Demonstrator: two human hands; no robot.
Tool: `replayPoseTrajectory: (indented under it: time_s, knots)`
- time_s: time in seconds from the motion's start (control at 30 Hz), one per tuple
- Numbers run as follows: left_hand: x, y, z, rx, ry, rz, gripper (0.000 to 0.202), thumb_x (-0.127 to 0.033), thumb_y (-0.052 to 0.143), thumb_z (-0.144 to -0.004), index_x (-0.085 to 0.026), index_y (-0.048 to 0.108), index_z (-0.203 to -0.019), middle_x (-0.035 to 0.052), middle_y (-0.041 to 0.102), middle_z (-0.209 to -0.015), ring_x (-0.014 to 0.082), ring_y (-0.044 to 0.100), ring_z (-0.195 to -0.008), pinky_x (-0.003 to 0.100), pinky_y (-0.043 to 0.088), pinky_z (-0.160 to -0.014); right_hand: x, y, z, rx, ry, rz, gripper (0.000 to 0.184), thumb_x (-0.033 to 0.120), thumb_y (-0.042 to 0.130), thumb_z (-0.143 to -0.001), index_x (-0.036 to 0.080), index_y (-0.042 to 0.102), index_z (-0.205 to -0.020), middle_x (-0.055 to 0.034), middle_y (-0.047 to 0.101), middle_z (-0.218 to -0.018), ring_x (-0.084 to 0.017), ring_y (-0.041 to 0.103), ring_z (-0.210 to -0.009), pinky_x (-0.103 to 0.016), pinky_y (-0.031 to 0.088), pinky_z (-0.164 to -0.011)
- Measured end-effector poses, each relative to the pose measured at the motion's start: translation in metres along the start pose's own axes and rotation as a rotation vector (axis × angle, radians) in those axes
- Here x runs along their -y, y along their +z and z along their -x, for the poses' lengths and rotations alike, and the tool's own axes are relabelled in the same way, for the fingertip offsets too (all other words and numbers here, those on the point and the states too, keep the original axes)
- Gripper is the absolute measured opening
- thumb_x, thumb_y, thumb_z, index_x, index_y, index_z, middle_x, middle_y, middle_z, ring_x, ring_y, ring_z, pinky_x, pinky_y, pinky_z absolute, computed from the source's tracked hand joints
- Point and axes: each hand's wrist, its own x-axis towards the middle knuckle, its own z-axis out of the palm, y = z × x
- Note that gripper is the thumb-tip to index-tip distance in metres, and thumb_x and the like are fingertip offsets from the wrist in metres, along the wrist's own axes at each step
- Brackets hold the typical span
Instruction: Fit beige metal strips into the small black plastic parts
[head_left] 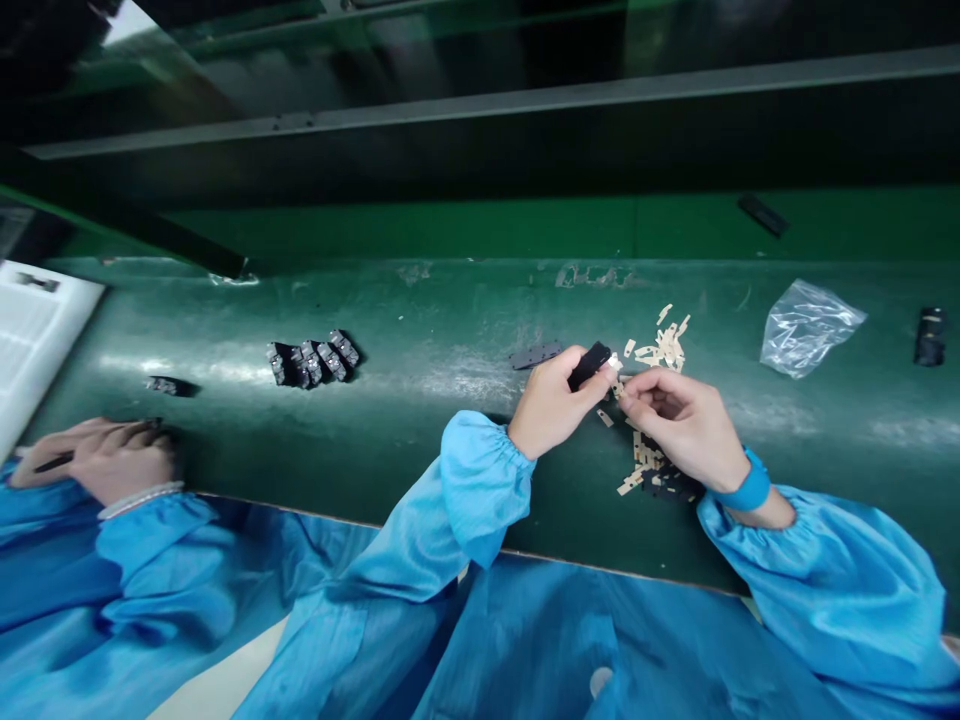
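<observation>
My left hand (pixel 553 405) is closed around a small black oblong plastic part (pixel 589 366), its far end pointing up and right. A pale piece shows at the right end of that part. Close beside it, my right hand (pixel 679 420) pinches with thumb and forefinger at a small pale flat piece (pixel 618 388). Beyond my right hand lies a loose pile of cream-coloured flat pieces (pixel 664 348). More cream pieces (pixel 637 462) lie below it, mixed with small black parts (pixel 670 484) partly under my right hand. A flat dark grey plate (pixel 535 355) rests just behind my left hand.
A clear plastic bag (pixel 810 328) lies to the right, with a black part (pixel 930 337) beyond it. Another black part (pixel 763 215) sits at the back. Leftward stand several black-and-grey parts (pixel 311 361) in a row. A co-worker's hands (pixel 124 460) work at the far left.
</observation>
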Motion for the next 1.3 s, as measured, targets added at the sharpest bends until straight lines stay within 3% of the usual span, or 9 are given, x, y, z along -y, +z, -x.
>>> replayPoseTrajectory:
  time_s: [0.1,0.37,0.53,0.67,0.77,0.9,0.97,1.07,1.3]
  knots:
    - [0.003,0.003,0.000,-0.023,0.064,-0.088,0.019,-0.038,0.065,-0.092,-0.020,0.067,-0.096,0.0009,0.070,-0.088,0.0151,0.064,-0.079,0.027,0.048,-0.074,-0.002,0.003,0.001,-0.046,-0.059,0.047,0.012,0.031,0.072,-0.088,0.019,0.071,-0.086,-0.0008,0.064,-0.072,-0.013,0.056,-0.060,-0.026,0.045,-0.055]
    - [0.002,0.000,0.005,0.027,0.242,-0.254,0.008,-0.025,0.063,-0.091,-0.019,0.065,-0.086,-0.0019,0.062,-0.074,0.0125,0.057,-0.069,0.025,0.042,-0.066,-0.004,0.003,0.002,-0.151,-0.200,0.273,0.008,0.027,0.069,-0.092,0.020,0.073,-0.089,-0.0009,0.065,-0.076,-0.012,0.055,-0.059,-0.027,0.045,-0.056]
    - [0.000,-0.001,0.005,0.016,0.215,-0.283,0.007,-0.022,0.062,-0.086,-0.020,0.062,-0.080,-0.0029,0.056,-0.068,0.0120,0.053,-0.064,0.025,0.040,-0.063,0.000,0.002,0.003,-0.135,-0.233,0.328,0.009,0.028,0.068,-0.092,0.021,0.072,-0.088,-0.0016,0.065,-0.075,-0.013,0.055,-0.059,-0.028,0.045,-0.056]
    - [0.001,-0.009,0.001,-0.138,0.127,-0.269,0.010,-0.028,0.060,-0.091,-0.020,0.065,-0.088,-0.0033,0.058,-0.068,0.0122,0.055,-0.065,0.025,0.040,-0.064,0.002,-0.004,0.002,-0.170,-0.172,0.301,0.009,0.026,0.067,-0.092,0.021,0.069,-0.084,-0.0017,0.065,-0.075,-0.014,0.056,-0.061,-0.028,0.046,-0.057]
    - [0.000,-0.014,-0.001,-0.231,0.089,-0.320,0.028,-0.039,0.062,-0.093,-0.019,0.061,-0.074,-0.0039,0.052,-0.062,0.0116,0.050,-0.060,0.026,0.036,-0.062,0.002,-0.007,0.001,-0.186,-0.144,0.279,0.010,0.026,0.066,-0.091,0.021,0.068,-0.083,-0.0019,0.065,-0.074,-0.014,0.057,-0.062,-0.028,0.046,-0.058]
    - [-0.003,-0.013,0.000,-0.137,0.075,-0.288,0.014,-0.034,0.069,-0.089,-0.020,0.069,-0.089,-0.0046,0.057,-0.064,0.0119,0.054,-0.062,0.025,0.040,-0.064,0.003,-0.007,0.000,-0.160,-0.158,0.290,0.009,0.025,0.067,-0.091,0.021,0.068,-0.083,-0.0014,0.064,-0.074,-0.014,0.056,-0.061,-0.028,0.045,-0.056]
    - [-0.004,-0.010,0.001,-0.025,0.082,-0.169,0.023,-0.027,0.066,-0.090,-0.022,0.071,-0.112,-0.0023,0.070,-0.082,0.0127,0.062,-0.072,0.025,0.046,-0.072,0.003,-0.006,0.000,-0.149,-0.175,0.303,0.008,0.023,0.067,-0.090,0.021,0.068,-0.083,-0.0015,0.064,-0.075,-0.013,0.055,-0.061,-0.028,0.044,-0.056]
    - [-0.005,-0.008,0.001,0.132,0.098,-0.047,0.025,-0.032,0.063,-0.094,-0.021,0.071,-0.115,0.0018,0.076,-0.104,0.0158,0.068,-0.090,0.027,0.051,-0.085,0.003,-0.007,0.001,-0.124,-0.202,0.319,0.007,0.022,0.066,-0.090,0.021,0.068,-0.084,-0.0016,0.064,-0.076,-0.014,0.056,-0.062,-0.028,0.045,-0.057]
    - [-0.005,-0.007,0.002,0.103,0.042,-0.110,0.021,-0.039,0.067,-0.089,-0.018,0.066,-0.089,-0.0041,0.059,-0.067,0.0119,0.054,-0.063,0.024,0.041,-0.059,0.004,-0.006,0.002,-0.192,-0.296,0.410,0.005,0.022,0.066,-0.091,0.023,0.069,-0.095,-0.0039,0.065,-0.090,-0.015,0.057,-0.065,-0.031,0.049,-0.061]
